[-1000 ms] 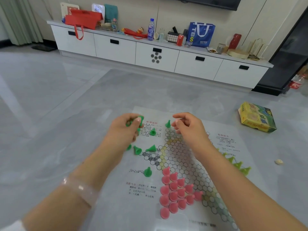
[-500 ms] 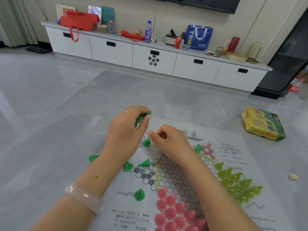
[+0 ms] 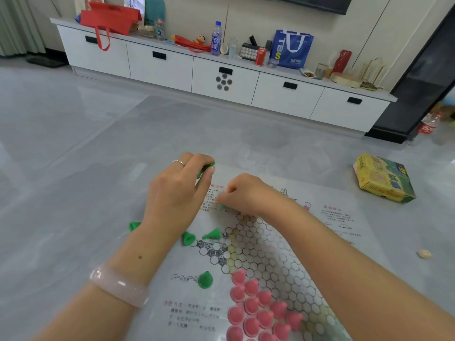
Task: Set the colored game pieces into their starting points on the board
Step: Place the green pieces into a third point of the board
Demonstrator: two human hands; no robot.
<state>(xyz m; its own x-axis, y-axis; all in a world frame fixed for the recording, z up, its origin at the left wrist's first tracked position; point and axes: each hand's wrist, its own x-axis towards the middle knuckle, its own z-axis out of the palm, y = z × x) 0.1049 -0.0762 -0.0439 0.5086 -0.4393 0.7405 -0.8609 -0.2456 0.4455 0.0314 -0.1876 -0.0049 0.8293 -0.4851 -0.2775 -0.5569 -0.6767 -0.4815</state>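
Note:
A paper game board [image 3: 268, 244] with a honeycomb of circles lies on the floor. My left hand [image 3: 179, 190] hovers over its far left edge and grips several green cone pieces [image 3: 206, 167]. My right hand [image 3: 248, 195] is lowered beside it, fingertips curled down onto a green piece [image 3: 222, 206] that is mostly hidden. Loose green pieces lie left of the grid: one on the floor [image 3: 134, 225], two tipped over [image 3: 188, 238] [image 3: 212, 234], one upright [image 3: 205, 279]. Several pink pieces [image 3: 256, 308] fill the near corner of the board.
A yellow and green game box [image 3: 382, 179] lies on the grey floor to the right. A small pale object [image 3: 424, 254] sits near the board's right edge. A long white cabinet [image 3: 221, 77] with bags and bottles runs along the far wall.
My right hand has swung left from the far point of the board to the green piece near my left hand. The view has shifted closer, hiding the yellow-green pieces on the right.

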